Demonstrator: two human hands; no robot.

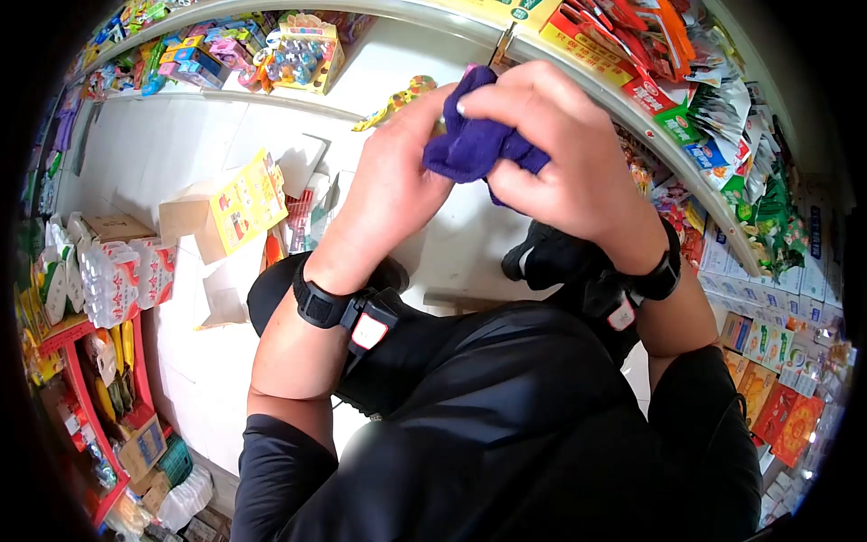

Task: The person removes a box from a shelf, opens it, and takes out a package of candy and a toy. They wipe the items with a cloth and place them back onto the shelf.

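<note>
A crumpled purple cloth [471, 140] is held up between my two hands near the top centre. My left hand [402, 167] grips its left side, with the fingers partly hidden behind the cloth. On the other side, my right hand [555, 144] has its fingers curled over the cloth and pinches it. A yellow patterned wrapper [411, 95] shows just behind my left hand; whether the hand touches it is unclear.
Shelves of packets [713, 135] curve along the right, and a top shelf holds a toy display box [307, 56]. An open cardboard box [237, 210] stands on the floor at left. Beside it is a red rack [81, 361] with bottles.
</note>
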